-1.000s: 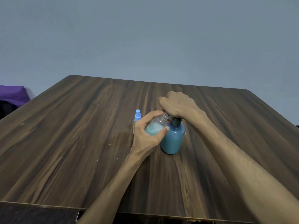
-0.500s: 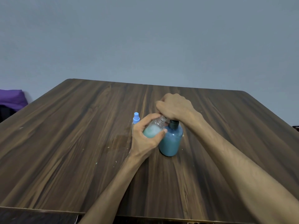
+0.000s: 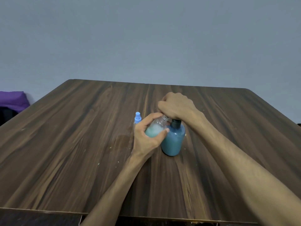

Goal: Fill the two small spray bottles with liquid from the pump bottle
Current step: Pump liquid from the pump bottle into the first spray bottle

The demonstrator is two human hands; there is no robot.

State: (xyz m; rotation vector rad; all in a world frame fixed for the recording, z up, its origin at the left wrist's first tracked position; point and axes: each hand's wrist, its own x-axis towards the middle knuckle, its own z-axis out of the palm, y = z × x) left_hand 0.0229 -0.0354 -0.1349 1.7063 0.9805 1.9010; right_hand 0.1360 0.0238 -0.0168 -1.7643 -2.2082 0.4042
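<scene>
A blue pump bottle (image 3: 173,141) with a dark collar stands on the wooden table (image 3: 81,144) near its middle. My right hand (image 3: 177,106) sits curled over the pump head, which it hides. My left hand (image 3: 146,137) grips a small clear spray bottle (image 3: 156,128), open-necked and tilted toward the pump, holding pale blue-green foamy liquid in its lower half. A second small spray bottle (image 3: 137,119) with a blue spray cap stands upright just behind my left hand, mostly hidden by it.
A purple cloth (image 3: 13,100) lies on something dark beyond the table's left edge. A plain grey wall stands behind the table. Small pale specks dot the wood near the bottles.
The bottles and both hands keep the same pose; my right hand stays on the pump head. Only the camera view has shifted slightly.
</scene>
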